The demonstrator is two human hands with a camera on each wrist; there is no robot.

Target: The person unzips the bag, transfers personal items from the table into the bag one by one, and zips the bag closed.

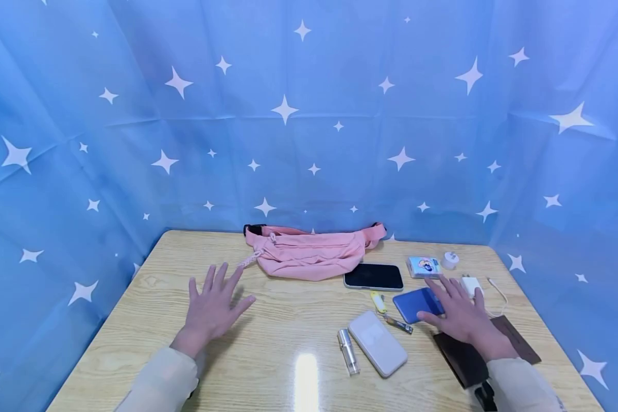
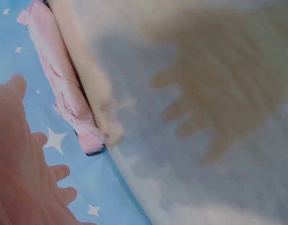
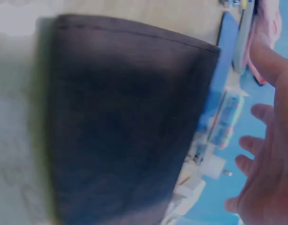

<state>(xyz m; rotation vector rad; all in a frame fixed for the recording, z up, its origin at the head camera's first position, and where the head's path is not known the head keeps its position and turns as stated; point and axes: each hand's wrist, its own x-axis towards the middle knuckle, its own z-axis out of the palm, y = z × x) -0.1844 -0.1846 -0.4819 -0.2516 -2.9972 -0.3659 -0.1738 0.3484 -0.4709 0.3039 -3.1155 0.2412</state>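
My left hand (image 1: 212, 309) hovers with fingers spread over the left part of the table, holding nothing. My right hand (image 1: 460, 312) is also spread and empty; in the head view it overlaps the right edge of a flat blue case (image 1: 416, 305). Below its wrist lies a dark brown wallet (image 1: 463, 357), which fills much of the right wrist view (image 3: 125, 122). A pink waist bag (image 1: 309, 252) with a braided cord lies at the back of the table, beyond both hands. In front of it is a black-screened phone (image 1: 373, 277).
A pale rounded power bank (image 1: 378, 343) lies beside a silver tube (image 1: 348, 352). Nail clippers (image 1: 399, 324) with a yellow tag (image 1: 378, 301) sit near the blue case. Farther right are a tissue pack (image 1: 423, 266), a round white plug (image 1: 450, 260), a white charger (image 1: 471, 285) and a cable (image 1: 502, 297).
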